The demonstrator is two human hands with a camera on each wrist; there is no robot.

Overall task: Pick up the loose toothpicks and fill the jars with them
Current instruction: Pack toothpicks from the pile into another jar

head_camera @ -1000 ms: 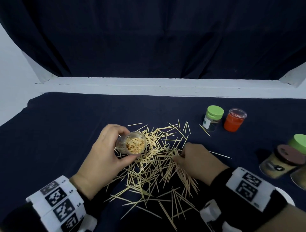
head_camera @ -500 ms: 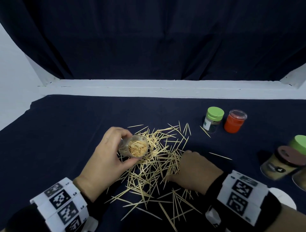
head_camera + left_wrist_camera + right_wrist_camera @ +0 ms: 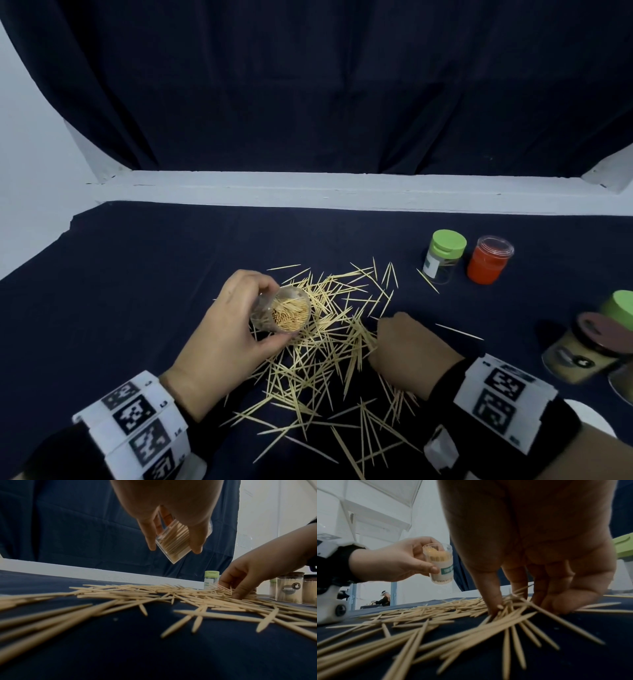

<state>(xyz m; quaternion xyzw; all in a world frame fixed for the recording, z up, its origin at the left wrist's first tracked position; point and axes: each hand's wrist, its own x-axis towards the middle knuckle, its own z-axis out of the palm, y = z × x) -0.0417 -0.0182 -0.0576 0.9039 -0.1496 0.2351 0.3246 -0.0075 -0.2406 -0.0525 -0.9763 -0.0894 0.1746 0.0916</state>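
Note:
Loose toothpicks lie scattered over the dark cloth in the middle of the table. My left hand grips a clear open jar partly filled with toothpicks and holds it tilted above the pile; the jar hangs in the air in the left wrist view, and the jar shows a green label. My right hand is down on the pile's right side, its fingers curled and pinching a small bunch of toothpicks against the cloth.
A green-lidded jar and a red jar stand at the back right. A brown-lidded jar and another green-lidded one stand at the right edge. A white ledge borders the cloth's far side.
My right hand has drawn back along the pile's right side and gathered toothpicks under its fingertips. The left hand with the jar has barely moved.

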